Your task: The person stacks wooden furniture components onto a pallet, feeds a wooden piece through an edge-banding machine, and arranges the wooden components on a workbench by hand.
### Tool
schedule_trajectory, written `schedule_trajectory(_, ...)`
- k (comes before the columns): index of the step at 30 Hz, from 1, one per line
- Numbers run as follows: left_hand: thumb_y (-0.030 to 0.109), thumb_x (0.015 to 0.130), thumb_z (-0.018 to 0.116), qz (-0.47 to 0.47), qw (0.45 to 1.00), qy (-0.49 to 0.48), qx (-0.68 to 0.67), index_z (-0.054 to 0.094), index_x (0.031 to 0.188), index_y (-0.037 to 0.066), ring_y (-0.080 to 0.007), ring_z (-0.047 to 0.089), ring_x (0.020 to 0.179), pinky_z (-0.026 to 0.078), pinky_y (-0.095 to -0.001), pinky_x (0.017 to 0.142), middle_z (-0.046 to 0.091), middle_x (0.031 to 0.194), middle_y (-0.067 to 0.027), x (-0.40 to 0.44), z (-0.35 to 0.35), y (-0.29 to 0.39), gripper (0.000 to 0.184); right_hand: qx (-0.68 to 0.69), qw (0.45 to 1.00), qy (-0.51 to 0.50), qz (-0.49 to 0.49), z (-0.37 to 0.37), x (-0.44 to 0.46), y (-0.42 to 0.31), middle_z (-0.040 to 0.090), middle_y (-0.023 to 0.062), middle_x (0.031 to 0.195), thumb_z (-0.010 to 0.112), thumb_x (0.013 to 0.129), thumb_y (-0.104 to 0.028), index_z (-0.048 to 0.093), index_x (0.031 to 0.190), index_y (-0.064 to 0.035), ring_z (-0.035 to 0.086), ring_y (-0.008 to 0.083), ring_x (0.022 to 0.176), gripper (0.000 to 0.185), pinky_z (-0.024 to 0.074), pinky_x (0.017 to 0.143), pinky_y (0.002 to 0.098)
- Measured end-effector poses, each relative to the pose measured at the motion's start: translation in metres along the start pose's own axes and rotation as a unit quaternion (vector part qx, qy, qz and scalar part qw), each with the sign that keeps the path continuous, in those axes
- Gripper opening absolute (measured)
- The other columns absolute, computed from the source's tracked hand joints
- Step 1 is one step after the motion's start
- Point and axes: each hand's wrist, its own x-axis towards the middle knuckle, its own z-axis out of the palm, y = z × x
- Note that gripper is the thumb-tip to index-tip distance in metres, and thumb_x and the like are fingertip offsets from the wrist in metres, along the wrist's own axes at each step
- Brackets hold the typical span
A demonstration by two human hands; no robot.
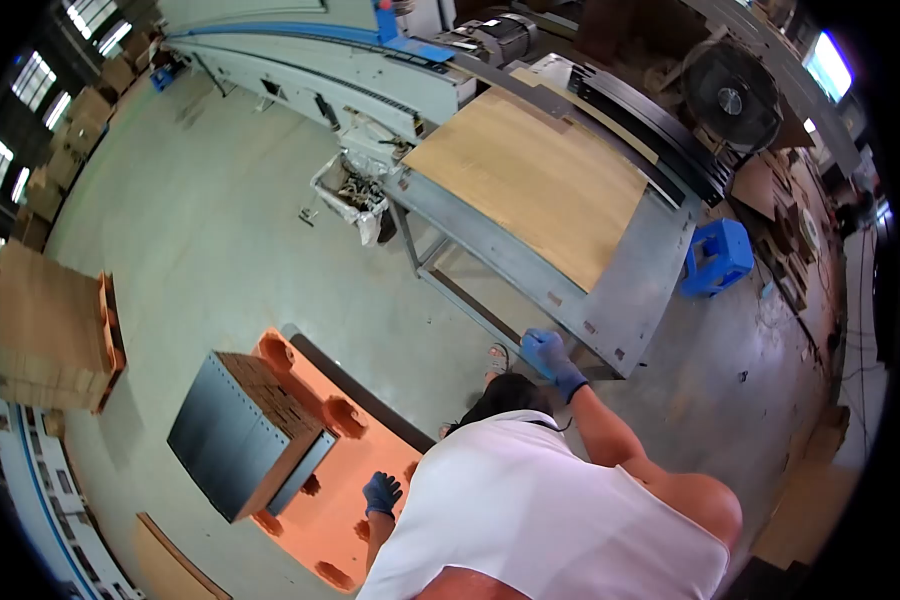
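Note:
My left hand (pixel 382 492), in a dark blue glove, hovers over the orange pallet (pixel 345 465) with its fingers apart and a little bent. Nothing shows in it. On that pallet stands a stack of panels (pixel 225 430) with a dark grey outer face and brown layered edges. In a lighter blue glove, my right hand (pixel 547 352) is curled closed beside the near edge of the grey metal table (pixel 635 300); no object shows in it, and I cannot tell whether it touches the edge. A flat tan board (pixel 535 175) lies on the tabletop.
A long machine (pixel 300 75) runs behind the table. A lined waste bin (pixel 350 195) stands by the table's left leg, a blue stool (pixel 718 258) by its right end. At the back is a black fan (pixel 730 98). Stacked brown boards (pixel 45 330) stand at far left.

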Motion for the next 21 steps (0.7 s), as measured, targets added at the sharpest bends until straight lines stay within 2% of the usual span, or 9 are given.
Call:
schedule_trajectory(2, 0.026, 0.092, 0.058, -0.047, 0.995, 0.041, -0.073, 0.048, 0.077, 0.016, -0.0244, 0.053, 0.062, 0.039, -0.0413, 0.053, 0.051, 0.072, -0.0037, 0.01, 0.038, 0.056, 0.021, 0.152, 0.987, 0.043, 0.035, -0.024, 0.024, -0.009, 0.069, 0.0044, 0.081, 0.062, 0.098, -0.021, 0.071, 0.091, -0.0037, 0.065, 0.0175, 0.072, 0.021, 0.0537, 0.069, 0.0339)
schedule_trajectory(4, 0.027, 0.088, 0.057, -0.072, 0.996, -0.001, -0.048, 0.05, 0.08, 0.015, -0.0291, 0.052, 0.071, 0.04, -0.0455, 0.06, 0.051, 0.078, -0.007, 0.046, 0.066, 0.105, 0.016, 0.315, 0.937, 0.102, 0.109, -0.058, 0.042, -0.096, 0.069, 0.0036, 0.088, 0.061, 0.099, -0.02, 0.071, 0.095, -0.0067, 0.069, 0.0186, 0.077, 0.017, 0.0565, 0.073, 0.0332)
schedule_trajectory(7, 0.029, 0.09, 0.053, -0.029, 0.999, -0.011, 0.02, 0.053, 0.086, 0.017, -0.028, 0.053, 0.077, 0.038, -0.0449, 0.059, 0.052, 0.085, -0.0053, 0.088, 0.13, 0.162, 0.013, 0.378, 0.921, 0.09, 0.019, -0.117, 0.14, -0.093, 0.068, 0.0048, 0.096, 0.061, 0.1, -0.023, 0.069, 0.101, -0.0104, 0.072, 0.0218, 0.085, 0.015, 0.0598, 0.08, 0.0369)
schedule_trajectory(11, 0.033, 0.093, 0.048, 0.005, 1.0, -0.003, 0.029, 0.048, 0.08, 0.018, -0.0254, 0.049, 0.072, 0.038, -0.0417, 0.059, 0.047, 0.079, -0.0031, 0.102, 0.226, 0.217, 0.021, 0.545, 0.835, 0.074, 0.03, -0.168, 0.281, -0.137, 0.063, 0.0061, 0.105, 0.07, 0.099, -0.033, 0.063, 0.113, -0.0124, 0.068, 0.0281, 0.102, 0.026, 0.0581, 0.09, 0.045)
schedule_trajectory(12, 0.034, 0.095, 0.044, 0.016, 0.986, -0.161, 0.045, 0.042, 0.075, 0.017, -0.0236, 0.044, 0.067, 0.035, -0.0392, 0.057, 0.041, 0.074, -0.0029, 0.125, 0.219, 0.224, 0.026, 0.544, 0.834, 0.085, 0.034, -0.175, 0.32, -0.148, 0.062, 0.0078, 0.109, 0.072, 0.098, -0.037, 0.061, 0.119, -0.0128, 0.067, 0.0307, 0.106, 0.034, 0.0563, 0.093, 0.0475)
schedule_trajectory(13, 0.032, 0.097, 0.05, 0.016, 0.985, -0.17, 0.015, 0.052, 0.081, 0.016, -0.0234, 0.053, 0.07, 0.04, -0.039, 0.059, 0.053, 0.079, -0.0035, 0.13, 0.229, 0.23, 0.023, 0.545, 0.832, 0.096, 0.039, -0.179, 0.355, -0.16, 0.06, 0.0094, 0.112, 0.074, 0.096, -0.041, 0.059, 0.125, -0.0131, 0.065, 0.0334, 0.11, 0.043, 0.0546, 0.097, 0.0501)
schedule_trajectory(15, 0.028, 0.096, 0.063, 0.022, 0.995, 0.04, 0.086, 0.064, 0.097, 0.013, -0.025, 0.064, 0.077, 0.048, -0.0411, 0.062, 0.065, 0.09, -0.0068, 0.117, 0.277, 0.244, 0.015, 0.536, 0.837, 0.101, 0.046, -0.184, 0.402, -0.194, 0.058, 0.0115, 0.12, 0.074, 0.095, -0.044, 0.056, 0.132, -0.0136, 0.062, 0.0363, 0.116, 0.051, 0.0522, 0.101, 0.0519)
schedule_trajectory(17, 0.022, 0.093, 0.07, 0.019, 0.997, 0.044, 0.062, 0.067, 0.112, 0.003, -0.0269, 0.07, 0.078, 0.059, -0.039, 0.069, 0.073, 0.101, -0.0145, 0.113, 0.3, 0.265, 0.027, 0.527, 0.84, 0.111, 0.064, -0.192, 0.448, -0.212, 0.057, 0.0129, 0.126, 0.074, 0.094, -0.047, 0.054, 0.137, -0.0143, 0.06, 0.0391, 0.121, 0.057, 0.0504, 0.103, 0.0537)
schedule_trajectory(21, 0.023, 0.093, 0.071, 0.017, 0.997, 0.029, 0.075, 0.067, 0.116, 0.0, -0.0296, 0.072, 0.084, 0.061, -0.042, 0.073, 0.073, 0.107, -0.0186, 0.133, 0.315, 0.302, 0.032, 0.53, 0.833, 0.136, 0.085, -0.193, 0.514, -0.232, 0.053, 0.0139, 0.139, 0.074, 0.095, -0.042, 0.056, 0.136, -0.0114, 0.056, 0.0441, 0.129, 0.054, 0.0481, 0.106, 0.0567)
